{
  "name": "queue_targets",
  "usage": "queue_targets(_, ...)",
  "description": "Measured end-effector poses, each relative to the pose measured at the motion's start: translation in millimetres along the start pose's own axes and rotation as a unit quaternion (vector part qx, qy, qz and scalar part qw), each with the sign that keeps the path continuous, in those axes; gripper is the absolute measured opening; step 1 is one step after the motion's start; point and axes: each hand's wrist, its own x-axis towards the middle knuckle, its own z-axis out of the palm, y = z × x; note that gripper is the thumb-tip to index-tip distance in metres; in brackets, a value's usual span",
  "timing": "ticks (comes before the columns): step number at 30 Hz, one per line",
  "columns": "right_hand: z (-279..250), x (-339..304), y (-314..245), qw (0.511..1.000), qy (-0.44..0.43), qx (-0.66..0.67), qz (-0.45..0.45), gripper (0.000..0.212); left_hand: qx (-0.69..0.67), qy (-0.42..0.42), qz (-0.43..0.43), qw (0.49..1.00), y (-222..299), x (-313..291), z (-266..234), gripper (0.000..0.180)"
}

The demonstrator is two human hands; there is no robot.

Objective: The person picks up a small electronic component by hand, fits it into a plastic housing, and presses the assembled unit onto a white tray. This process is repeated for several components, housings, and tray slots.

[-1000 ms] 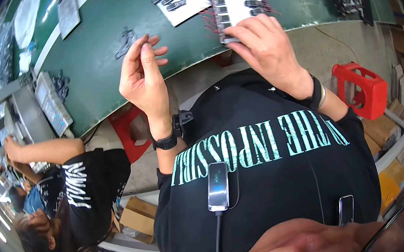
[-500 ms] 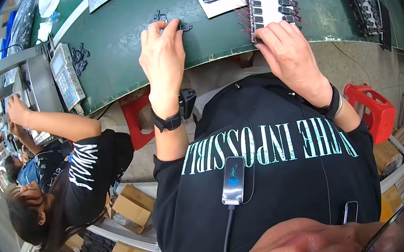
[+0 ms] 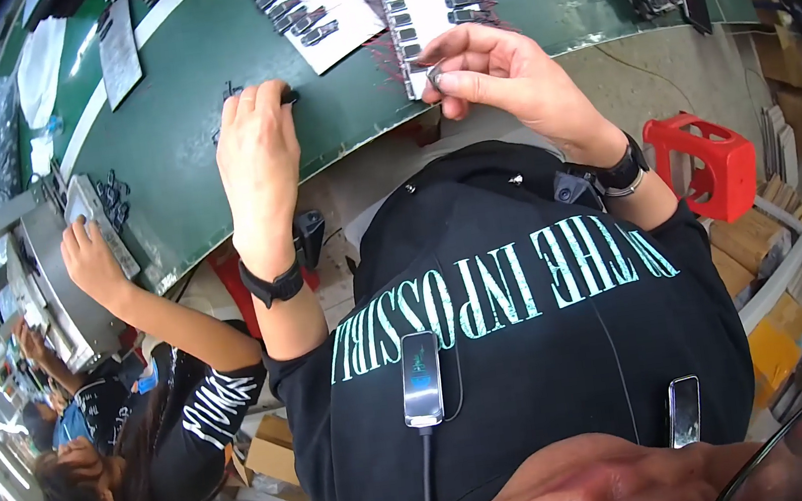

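While you lean over it, the green table (image 3: 210, 164) fills the upper half of the frame, its near edge curving from the lower left up toward the upper right. Below it, your black shirt with pale lettering (image 3: 532, 335) takes up the lower middle, with a small dark device on a cable (image 3: 421, 378) hanging on its front. At the left edge a co-worker in a black top (image 3: 191, 416) sits by a grey machine (image 3: 55, 283), one hand raised to it. A red plastic stool (image 3: 701, 164) stands on the floor at the right, just beside your right forearm. On the table at top centre lie two white sheets: one (image 3: 321, 10) with a row of small dark parts, the other (image 3: 421, 8) with rows of parts and thin red wires. Your left hand (image 3: 258, 158) lies flat on the green surface in the upper middle, fingers together and curled down, the tips pressing on a small black part (image 3: 287, 95) near a few more loose ones. Your right hand (image 3: 500, 78) is raised just over the near edge of the wired sheet, thumb and forefinger pinched together on a tiny silver-grey part (image 3: 434, 73). Each wrist wears a black band.
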Motion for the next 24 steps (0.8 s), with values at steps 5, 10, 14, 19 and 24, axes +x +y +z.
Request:
queue_targets(5,-4,1,2,0.998,-0.003,0.048,0.031,0.023,-0.166,0.012,-0.085,0.982,9,1,-3,0.025)
queue_targets(10,-7,-7,-4,0.998,0.021,0.004,-0.066,0.027,-0.535,0.05,-0.223,0.813,31,-1,8,0.022)
queue_targets(14,-2,-13,-12,0.994,0.002,0.076,-0.079,0.027,-0.634,0.048,-0.24,0.734,42,-1,11,0.02)
queue_targets(19,1,-5,-1,0.99,0.062,-0.002,-0.124,0.024,-0.657,0.073,-0.244,0.709,55,-2,21,0.02)
queue_targets(24,20,-4,2,0.973,0.073,-0.174,-0.134,0.021,-0.641,0.111,-0.227,0.725,80,0,29,0.019)
